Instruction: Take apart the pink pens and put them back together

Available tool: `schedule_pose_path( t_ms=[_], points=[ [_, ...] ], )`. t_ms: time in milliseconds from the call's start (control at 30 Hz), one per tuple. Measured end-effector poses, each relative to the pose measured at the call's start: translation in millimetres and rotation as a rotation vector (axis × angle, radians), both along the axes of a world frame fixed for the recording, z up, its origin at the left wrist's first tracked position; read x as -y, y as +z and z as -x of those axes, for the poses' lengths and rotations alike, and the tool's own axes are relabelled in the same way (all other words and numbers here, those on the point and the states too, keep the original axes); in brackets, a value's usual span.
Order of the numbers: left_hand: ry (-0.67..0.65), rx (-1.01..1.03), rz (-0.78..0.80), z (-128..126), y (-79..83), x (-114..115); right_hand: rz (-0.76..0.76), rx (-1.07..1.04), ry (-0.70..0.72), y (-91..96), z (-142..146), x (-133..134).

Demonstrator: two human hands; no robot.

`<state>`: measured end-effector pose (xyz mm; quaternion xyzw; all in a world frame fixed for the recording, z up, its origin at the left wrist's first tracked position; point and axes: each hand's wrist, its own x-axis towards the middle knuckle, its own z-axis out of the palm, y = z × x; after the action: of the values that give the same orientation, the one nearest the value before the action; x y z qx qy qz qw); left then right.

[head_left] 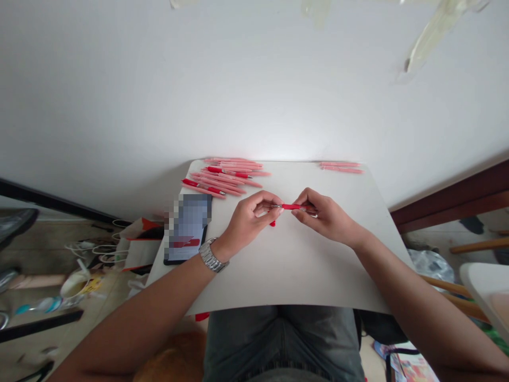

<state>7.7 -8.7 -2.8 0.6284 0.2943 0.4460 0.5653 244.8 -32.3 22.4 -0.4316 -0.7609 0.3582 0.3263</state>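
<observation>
Above the middle of the white table, my two hands hold a red pen (290, 207) level between them. My left hand (258, 209) pinches its silvery tip end between thumb and fingers. My right hand (318, 209) grips the other end, which the fingers partly cover. Just below the left fingertips shows a small red piece (272, 223); I cannot tell whether it lies on the table or is held. At the back left lies a pile of pink pens (222, 183), with red pens (228, 172) on top.
A few pink pens (341, 167) lie at the back right of the white table (294, 276). A tablet or phone (186, 228) rests at its left edge, near my watch (212, 255). A wall (278, 95) rises behind. Bags, cables and a bottle (43, 304) clutter the floor at left.
</observation>
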Motion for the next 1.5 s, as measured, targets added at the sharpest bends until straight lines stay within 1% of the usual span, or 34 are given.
schedule_pose_path(
  t_ms=[167,267,400,533,700,800,867,967,1033,1267,1500],
  points=[
    [0.01,-0.05,-0.025,0.2,-1.0,-0.4,-0.062,0.035,-0.035,-0.9,-5.6,-4.4],
    [0.049,-0.135,-0.106,1.2,-1.4,-0.9,-0.075,0.04,-0.037,0.9,-9.5,-5.0],
    [0.082,-0.22,-0.201,2.4,-1.3,-2.2,-0.044,-0.002,-0.018,5.2,-13.9,-2.7],
    [0.091,-0.242,-0.223,3.4,-2.5,-4.4,0.016,-0.118,-0.038,5.7,-17.1,-3.8],
    [0.132,-0.27,-0.275,5.2,-3.9,-5.6,0.104,-0.322,-0.114,0.8,-13.8,-7.4],
    [0.144,-0.312,-0.319,5.6,-2.6,-5.0,0.122,-0.378,-0.15,-0.3,-9.4,-7.1],
    [0.146,-0.312,-0.31,5.5,-1.5,-5.0,0.115,-0.403,-0.145,0.4,-7.6,-6.2],
    [0.138,-0.268,-0.244,5.6,-1.0,-6.6,0.079,-0.387,-0.137,2.2,-6.8,-5.1],
    [0.141,-0.254,-0.23,6.1,-1.3,-8.0,0.059,-0.357,-0.149,2.7,-6.6,-4.6],
    [0.169,-0.346,-0.357,9.1,-1.5,-9.0,0.065,-0.304,-0.135,1.5,-2.7,-3.2],
    [0.185,-0.376,-0.389,9.8,0.4,-10.4,0.058,-0.295,-0.125,2.9,-1.9,-3.3]
  ],
)
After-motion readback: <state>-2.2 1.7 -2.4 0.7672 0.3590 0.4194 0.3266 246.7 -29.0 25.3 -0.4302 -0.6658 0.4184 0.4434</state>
